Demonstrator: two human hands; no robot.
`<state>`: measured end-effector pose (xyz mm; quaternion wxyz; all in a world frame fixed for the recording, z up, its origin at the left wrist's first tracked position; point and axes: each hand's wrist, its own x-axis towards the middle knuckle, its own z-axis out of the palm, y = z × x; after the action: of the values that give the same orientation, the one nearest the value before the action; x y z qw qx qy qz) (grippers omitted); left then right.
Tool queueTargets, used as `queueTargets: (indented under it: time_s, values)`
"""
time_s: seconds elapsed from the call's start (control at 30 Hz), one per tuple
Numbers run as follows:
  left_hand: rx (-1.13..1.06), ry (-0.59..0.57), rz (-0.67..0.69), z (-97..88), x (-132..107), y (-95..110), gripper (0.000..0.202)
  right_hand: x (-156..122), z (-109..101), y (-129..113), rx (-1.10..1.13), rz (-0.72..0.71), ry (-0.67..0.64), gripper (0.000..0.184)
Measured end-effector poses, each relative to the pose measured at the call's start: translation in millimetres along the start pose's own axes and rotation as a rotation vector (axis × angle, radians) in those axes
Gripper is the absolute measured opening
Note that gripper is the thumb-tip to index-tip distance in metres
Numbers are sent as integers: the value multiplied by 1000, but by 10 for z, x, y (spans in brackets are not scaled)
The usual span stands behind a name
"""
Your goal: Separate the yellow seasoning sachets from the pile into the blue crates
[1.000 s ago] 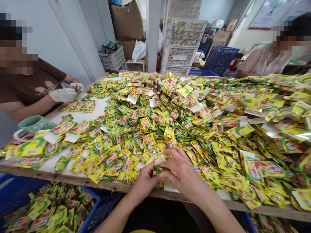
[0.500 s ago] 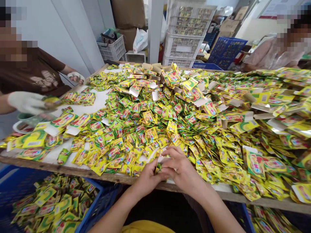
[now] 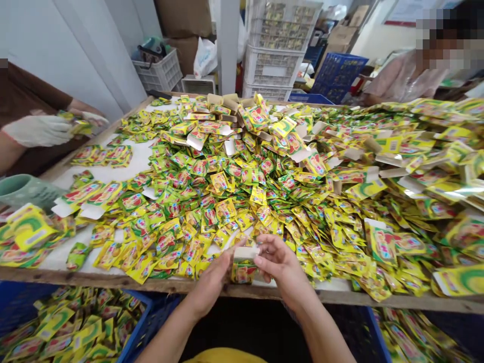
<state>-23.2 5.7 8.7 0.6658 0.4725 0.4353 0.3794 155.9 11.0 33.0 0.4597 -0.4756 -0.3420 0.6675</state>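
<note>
A small printed cardboard box (image 3: 244,272), yellow, green and red with a pale end flap, is held upright between both hands at the table's near edge. My left hand (image 3: 212,280) grips its left side, the fingers partly hidden behind it. With thumb and bent fingers, my right hand (image 3: 282,267) pinches the box's upper right corner by the flap. Just beyond the hands spreads a heap of small yellow and green sachets (image 3: 212,212). Flat printed boxes (image 3: 389,242), some with white flaps standing out, lie to the right.
Blue crates of filled packets stand below the table edge, one at left (image 3: 145,307) and one at right (image 3: 381,333). A green mug (image 3: 26,189) is on the left. A co-worker's gloved hand (image 3: 41,131) holds packets there. Another person sits far right. White crates (image 3: 272,65) are stacked behind.
The box between my hands has turned so its pale flap and printed front show. My right fingers have shifted to its upper right corner. The co-worker's gloved hands have come together around packets.
</note>
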Motion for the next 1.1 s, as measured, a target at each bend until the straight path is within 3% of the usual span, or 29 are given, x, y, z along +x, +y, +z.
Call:
queueTargets:
  time_s: [0.17, 0.27, 0.37, 0.47, 0.63, 0.73, 0.97, 1.1]
  values:
    - [-28, -3, -70, -30, -18, 106, 26, 20, 22, -39, 70, 149, -142, 26]
    - [-106, 52, -89, 23, 8, 143, 21, 31, 80, 13, 38, 198, -87, 18]
    - [-130, 114, -53, 39, 37, 137, 20, 34, 142, 46, -104, 7, 45, 10]
    - [-67, 164, 34, 0, 55, 94, 22, 27, 143, 21, -262, -158, 13, 18]
    - [203, 226, 263, -36, 58, 32, 17, 45, 91, 15, -252, -134, 17, 25]
    - [273, 253, 321, -10, 74, 28, 19, 66, 85, 68, -222, -151, 41, 21]
    - [411, 140, 629, -63, 115, 42, 16, 29, 30, 173, -337, -347, 9, 13]
    - [451, 93, 646, -109, 76, -28, 28, -18, 7, 203, -444, -443, 21, 8]
